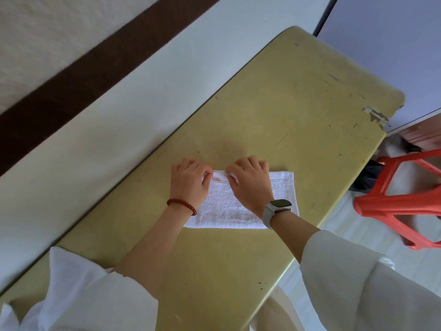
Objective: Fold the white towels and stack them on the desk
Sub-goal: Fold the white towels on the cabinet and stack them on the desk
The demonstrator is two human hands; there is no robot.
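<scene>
Left hand (pixel 189 181) and right hand (pixel 250 183) both pinching far edge of white towel (pixel 229 211), flat on yellow desk (pixel 286 111).

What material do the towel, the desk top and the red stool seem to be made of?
Towel: white looped terry cloth, probably cotton; nubbly surface.
Desk: yellow-green painted or laminated board, semi-matt; scratches and a chipped corner show a lighter layer.
Stool: red moulded plastic, slightly glossy, apparently lying tipped over.

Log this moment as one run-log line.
step: folding | towel: flat on desk, one only | left hand: pinches far edge | right hand: pinches far edge | stack: none in view
</scene>
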